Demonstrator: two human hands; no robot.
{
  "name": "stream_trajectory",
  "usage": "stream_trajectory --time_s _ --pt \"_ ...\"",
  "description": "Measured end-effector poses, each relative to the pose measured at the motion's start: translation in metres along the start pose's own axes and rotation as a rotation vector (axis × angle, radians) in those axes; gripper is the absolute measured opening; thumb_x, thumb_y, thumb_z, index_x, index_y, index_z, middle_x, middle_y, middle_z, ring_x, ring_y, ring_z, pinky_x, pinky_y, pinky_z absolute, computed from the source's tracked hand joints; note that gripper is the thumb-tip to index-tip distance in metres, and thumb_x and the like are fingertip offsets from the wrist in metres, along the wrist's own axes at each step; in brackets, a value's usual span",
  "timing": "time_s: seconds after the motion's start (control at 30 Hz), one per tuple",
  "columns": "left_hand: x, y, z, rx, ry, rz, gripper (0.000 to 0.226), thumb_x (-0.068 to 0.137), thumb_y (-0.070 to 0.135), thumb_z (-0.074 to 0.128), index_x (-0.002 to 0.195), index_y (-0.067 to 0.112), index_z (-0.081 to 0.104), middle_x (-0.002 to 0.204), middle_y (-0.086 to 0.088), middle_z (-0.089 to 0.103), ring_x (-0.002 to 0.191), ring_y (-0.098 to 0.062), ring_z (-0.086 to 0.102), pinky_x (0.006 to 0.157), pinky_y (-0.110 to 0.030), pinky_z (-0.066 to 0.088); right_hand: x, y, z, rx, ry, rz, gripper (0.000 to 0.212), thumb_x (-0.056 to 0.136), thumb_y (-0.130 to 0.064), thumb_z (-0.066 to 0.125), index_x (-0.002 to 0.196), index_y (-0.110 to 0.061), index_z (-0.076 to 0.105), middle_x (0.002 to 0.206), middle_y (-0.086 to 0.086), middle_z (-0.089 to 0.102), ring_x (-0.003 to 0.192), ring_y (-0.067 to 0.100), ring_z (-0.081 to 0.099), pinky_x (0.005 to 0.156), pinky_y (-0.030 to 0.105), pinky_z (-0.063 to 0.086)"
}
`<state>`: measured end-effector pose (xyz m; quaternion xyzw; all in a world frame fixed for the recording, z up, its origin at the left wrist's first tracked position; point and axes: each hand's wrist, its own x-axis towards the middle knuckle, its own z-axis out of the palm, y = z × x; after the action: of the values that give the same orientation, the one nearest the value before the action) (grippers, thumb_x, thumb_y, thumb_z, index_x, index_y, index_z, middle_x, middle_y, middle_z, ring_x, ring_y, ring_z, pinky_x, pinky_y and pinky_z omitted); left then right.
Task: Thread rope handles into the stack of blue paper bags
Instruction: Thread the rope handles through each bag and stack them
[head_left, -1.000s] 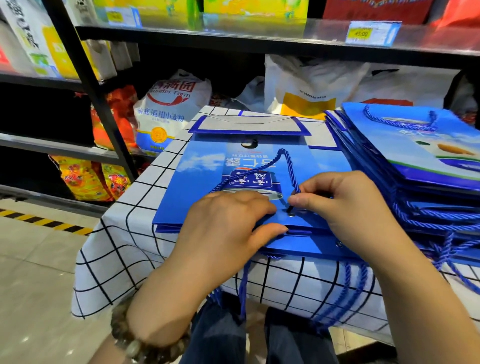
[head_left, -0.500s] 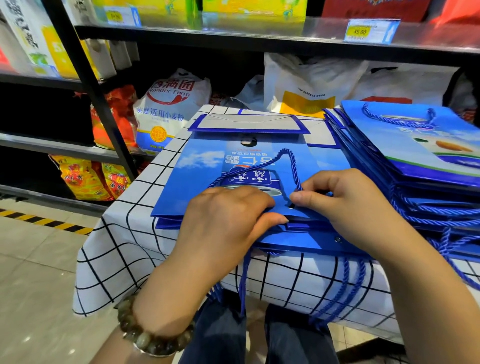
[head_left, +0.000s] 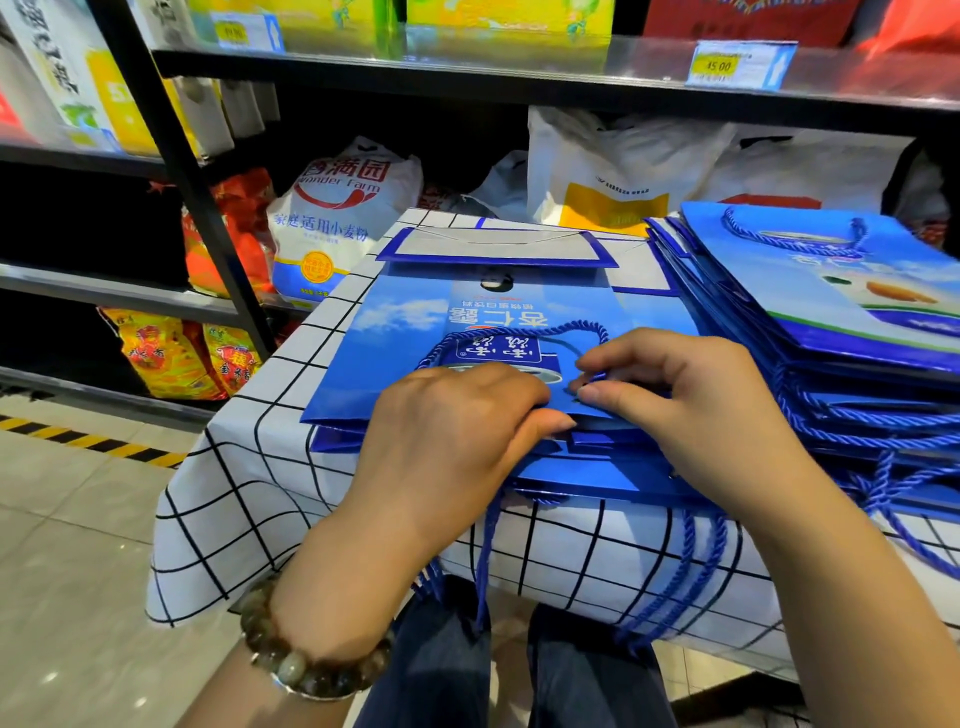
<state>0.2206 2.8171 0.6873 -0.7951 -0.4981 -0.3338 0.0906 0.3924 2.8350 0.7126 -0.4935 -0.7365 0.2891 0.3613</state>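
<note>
Left hand (head_left: 457, 436) grips the bag (head_left: 395, 353) still, right hand (head_left: 691, 410) pinches the rope (head_left: 571, 327); poke its tip straight through.

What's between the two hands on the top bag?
Head view: only a narrow strip of the top bag, plus the rope handle end that the right hand pinches.

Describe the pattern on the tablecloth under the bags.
The tablecloth is white with a black grid, clearest in the head view.

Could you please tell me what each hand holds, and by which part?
The right hand pinches the rope near its end; the left hand grips the bag by its near edge.
</note>
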Motion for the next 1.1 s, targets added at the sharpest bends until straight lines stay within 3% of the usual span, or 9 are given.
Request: stream_trajectory --time_s 0.1,0.2,0.3,0.37,0.47,0.5,0.6,0.83,1.1 --pt "0.0 0.001 -0.001 0.006 -0.013 -0.015 0.038 0.084 0.046 0.043 0.075 0.02 0.069 0.071 0.005 0.069 0.062 -0.023 0.066 0.053 -0.031 0.051 0.0 0.0 -0.002 -0.106 -0.03 -0.04 0.011 0.083 -0.025 0.061 0.085 -0.032 0.069 0.083 -0.021 0.069 0.087 0.0 0.062 0.081 0.017 0.047" --pt "0.001 -0.001 -0.001 0.009 -0.001 -0.018 0.038 0.085 0.045 0.043 0.075 0.019 0.069 0.071 0.005 0.069 0.06 -0.025 0.065 0.052 -0.032 0.052 -0.003 -0.002 -0.006 -0.192 -0.173 -0.045 0.021 0.088 -0.039 0.046 0.1 -0.037 0.062 0.095 -0.029 0.06 0.094 -0.01 0.055 0.083 0.006 0.039" --pt "0.002 -0.002 -0.006 0.006 0.004 -0.022 0.038 0.086 0.043 0.043 0.075 0.019 0.069 0.068 0.004 0.068 0.058 -0.027 0.064 0.05 -0.034 0.051 -0.005 -0.003 -0.01 -0.25 -0.292 -0.042 0.031 0.09 -0.028 0.049 0.119 -0.037 0.055 0.109 -0.031 0.053 0.105 -0.012 0.048 0.087 0.0 0.032" --pt "0.005 -0.001 -0.009 0.032 0.013 -0.033 0.036 0.086 0.043 0.042 0.075 0.019 0.067 0.068 0.005 0.066 0.059 -0.027 0.063 0.05 -0.031 0.048 -0.004 -0.003 -0.008 -0.326 -0.262 -0.073 0.032 0.091 -0.022 0.051 0.12 -0.033 0.058 0.108 -0.02 0.063 0.103 -0.001 0.053 0.083 0.007 0.039" --pt "0.006 0.006 -0.011 -0.042 0.083 -0.042 0.022 0.086 0.033 0.049 0.078 0.017 0.061 0.076 0.005 0.064 0.067 -0.024 0.06 0.065 -0.03 0.041 -0.002 -0.006 -0.003 -0.373 -0.194 -0.092 0.028 0.09 -0.03 0.046 0.112 -0.034 0.063 0.098 -0.003 0.072 0.094 0.019 0.063 0.082 0.038 0.049" --pt "0.004 0.01 -0.011 -0.086 0.128 -0.047 0.019 0.085 0.03 0.052 0.076 0.015 0.06 0.079 0.003 0.065 0.072 -0.022 0.06 0.07 -0.028 0.039 -0.002 -0.008 -0.001 -0.383 -0.191 -0.096 0.029 0.088 -0.035 0.043 0.11 -0.035 0.063 0.095 -0.001 0.072 0.093 0.024 0.063 0.079 0.042 0.05" --pt "-0.007 0.021 -0.009 -0.098 0.192 -0.117 0.027 0.082 0.032 0.053 0.062 0.017 0.064 0.089 0.001 0.068 0.085 -0.017 0.06 0.08 -0.029 0.036 -0.003 -0.011 0.004 -0.395 -0.172 -0.121 0.036 0.086 -0.042 0.037 0.11 -0.035 0.062 0.092 0.003 0.072 0.092 0.031 0.062 0.076 0.044 0.05" --pt "0.001 0.026 -0.016 0.173 -0.038 -0.222 0.037 0.081 0.044 0.045 0.068 0.022 0.071 0.085 0.005 0.07 0.088 -0.021 0.063 0.079 -0.033 0.029 -0.009 -0.01 0.013 -0.348 -0.085 -0.171 0.031 0.09 -0.031 0.04 0.113 -0.033 0.061 0.094 0.006 0.072 0.09 0.034 0.063 0.074 0.046 0.051" --pt "-0.004 0.033 -0.003 0.143 0.015 -0.2 0.027 0.077 0.024 0.042 0.061 0.013 0.06 0.074 -0.002 0.067 0.073 -0.025 0.061 0.081 -0.035 0.032 -0.012 -0.003 0.012 -0.344 -0.088 -0.169 0.035 0.089 -0.012 0.048 0.116 -0.031 0.06 0.101 0.009 0.071 0.096 0.037 0.061 0.077 0.048 0.051"
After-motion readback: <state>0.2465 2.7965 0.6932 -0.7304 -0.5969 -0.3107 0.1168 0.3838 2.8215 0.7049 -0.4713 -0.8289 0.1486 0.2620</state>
